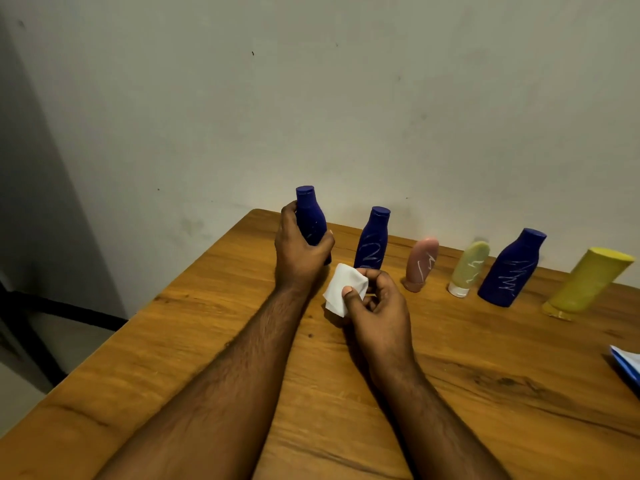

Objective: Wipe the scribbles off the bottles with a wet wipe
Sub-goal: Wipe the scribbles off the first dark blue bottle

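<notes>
On the wooden desk point(214, 341), at its far side near the wall, your left hand point(301, 249) grips the first blue bottle point(309, 216), with the fingers curled around its body; faint scribbles show on it. Your right hand point(375, 303) is just beside it, nearer to you, and pinches a white wet wipe point(341, 284) between thumb and fingers. To the right stands a row: a second blue bottle point(373, 239) with white scribbles, a pink tube point(420, 263), a pale green tube point(469, 266), a third blue bottle point(510, 268) and a yellow tube point(588, 282). At the right edge lies a blue and white packet point(628, 367).
</notes>
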